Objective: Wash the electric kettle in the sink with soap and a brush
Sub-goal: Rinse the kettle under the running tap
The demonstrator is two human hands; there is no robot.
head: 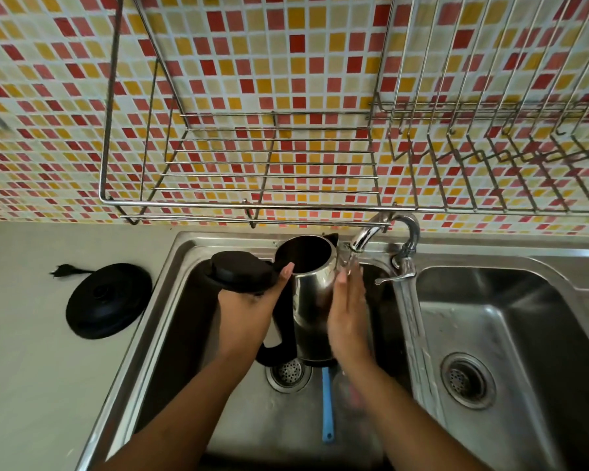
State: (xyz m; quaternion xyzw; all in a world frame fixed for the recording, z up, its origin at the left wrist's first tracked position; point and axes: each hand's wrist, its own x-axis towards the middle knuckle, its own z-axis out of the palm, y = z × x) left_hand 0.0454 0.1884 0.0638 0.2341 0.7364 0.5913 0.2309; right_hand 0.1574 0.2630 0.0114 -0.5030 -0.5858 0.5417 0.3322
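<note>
Steel kettle upright in left sink basin, lid open. Gripping its black handle with left grip, fingers curled round. Pressing right grip, fingers straight and together, against kettle side beneath running tap. Lying on basin floor: blue brush. Sitting on worktop: black base.

Kettle in sink, left of tap
</note>
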